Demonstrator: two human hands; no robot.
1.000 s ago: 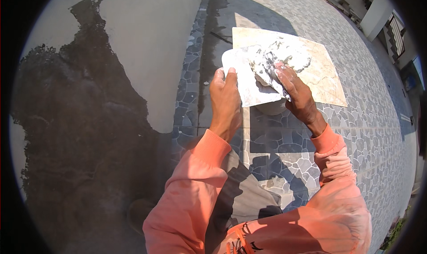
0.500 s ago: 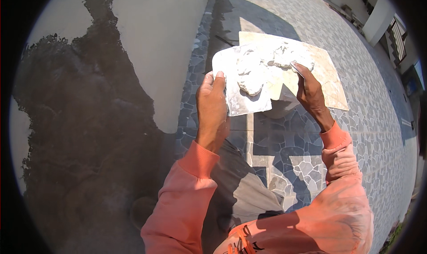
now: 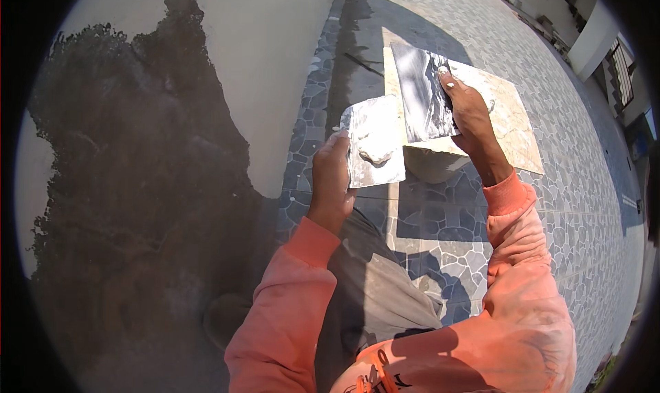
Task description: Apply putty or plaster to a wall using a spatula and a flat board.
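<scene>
My left hand (image 3: 330, 173) grips the edge of a thin pale putty scraper (image 3: 375, 174), and a lump of white putty (image 3: 377, 143) rests on its face. My right hand (image 3: 473, 114) is closed on a wider flat putty scraper (image 3: 421, 94), whose dark shiny blade is streaked with white. This blade is tilted over a beige marbled tile (image 3: 519, 135). More white putty on the tile is partly hidden behind the right hand. A gap separates the two scrapers, the left one being nearer to me.
Beneath the tile stands a grey bucket (image 3: 433, 165). To my left rises a pale wall (image 3: 275, 77) with a large dark grey patch (image 3: 137, 159). Stone-patterned paving (image 3: 577, 166) covers the ground. A dark thin stick (image 3: 361, 63) lies beyond my left hand.
My right hand has drawn its scraper apart from the left one and turned it so the blade face shows. Less putty covers the left scraper, which sits slightly lower.
</scene>
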